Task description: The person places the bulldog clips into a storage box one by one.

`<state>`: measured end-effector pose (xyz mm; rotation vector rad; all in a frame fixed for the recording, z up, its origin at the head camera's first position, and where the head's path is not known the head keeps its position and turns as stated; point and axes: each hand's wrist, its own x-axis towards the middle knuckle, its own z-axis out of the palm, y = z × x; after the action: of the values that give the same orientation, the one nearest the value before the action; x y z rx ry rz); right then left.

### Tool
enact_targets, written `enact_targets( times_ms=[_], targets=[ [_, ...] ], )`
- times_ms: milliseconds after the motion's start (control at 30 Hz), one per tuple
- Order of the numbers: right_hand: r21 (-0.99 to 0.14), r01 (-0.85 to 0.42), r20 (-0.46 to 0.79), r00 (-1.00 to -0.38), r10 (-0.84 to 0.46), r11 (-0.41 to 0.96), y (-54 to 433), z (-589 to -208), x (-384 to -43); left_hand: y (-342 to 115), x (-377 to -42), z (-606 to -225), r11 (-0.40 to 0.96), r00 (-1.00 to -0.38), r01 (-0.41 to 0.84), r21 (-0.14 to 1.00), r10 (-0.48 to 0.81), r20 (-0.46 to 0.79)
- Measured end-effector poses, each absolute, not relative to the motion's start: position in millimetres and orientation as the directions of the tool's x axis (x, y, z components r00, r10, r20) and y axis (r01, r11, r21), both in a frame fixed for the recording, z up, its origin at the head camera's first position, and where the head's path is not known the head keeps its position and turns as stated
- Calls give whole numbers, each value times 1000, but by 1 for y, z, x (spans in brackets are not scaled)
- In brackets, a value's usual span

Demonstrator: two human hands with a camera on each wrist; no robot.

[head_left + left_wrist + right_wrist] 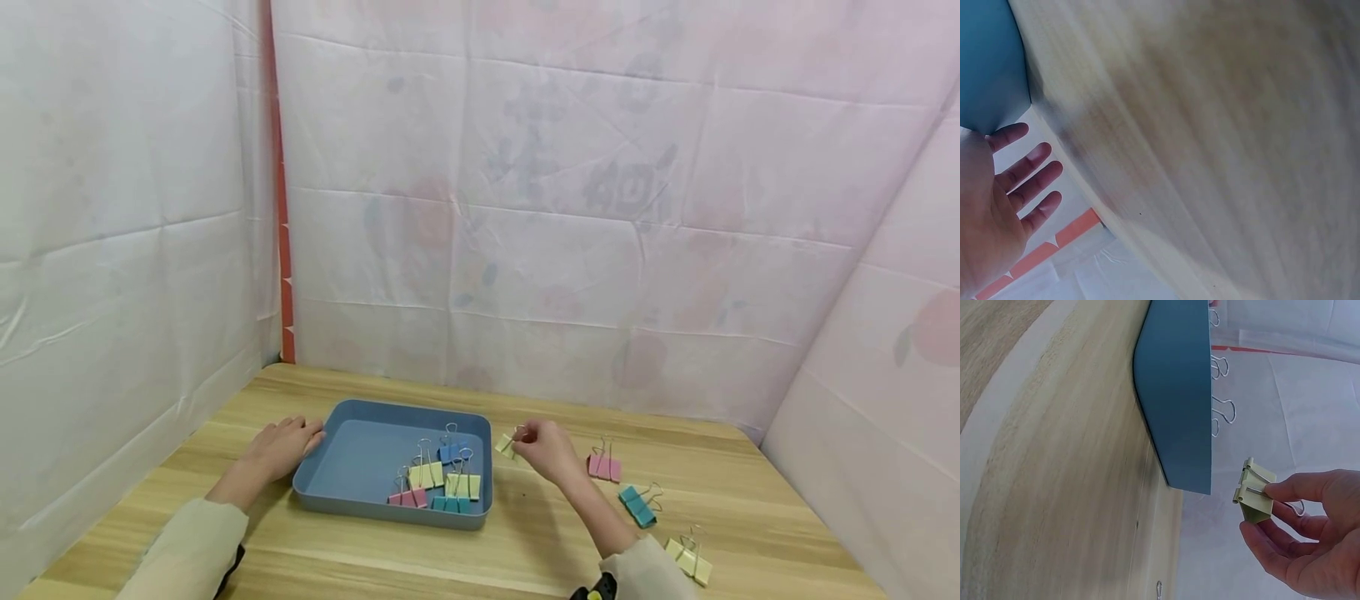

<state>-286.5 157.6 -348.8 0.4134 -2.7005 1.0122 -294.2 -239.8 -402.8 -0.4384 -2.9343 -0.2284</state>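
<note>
A yellow binder clip [1256,492] is pinched between the thumb and fingers of my right hand [547,450], just off the right side of a blue-grey tray [352,505]. My left hand [281,448] rests at the tray's left rim, its fingers straight and slightly spread in the left wrist view. Inside the tray, gathered at its right end, are a blue binder clip [452,452], a pink one, a teal one [450,505] and two yellow binder clips, handles up.
On the table [420,558], to the right of my right hand, lie a pink binder clip [604,467], a teal binder clip [638,507] and another yellow binder clip [688,561]. White sheeting [540,250] hangs behind the table and at both sides.
</note>
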Motion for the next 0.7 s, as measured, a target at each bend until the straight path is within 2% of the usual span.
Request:
enact_targets(
  times_ms=[433,700],
  targets=[
    [-532,-426,379,-893,-245,732,139,-353,-297,-239,-293,-403,944,-939,306,124,278,201],
    [-522,-439,358,-891,-279,731,128,-354,-302,-239,-294,-403,947,-947,290,138,263,184]
  ],
)
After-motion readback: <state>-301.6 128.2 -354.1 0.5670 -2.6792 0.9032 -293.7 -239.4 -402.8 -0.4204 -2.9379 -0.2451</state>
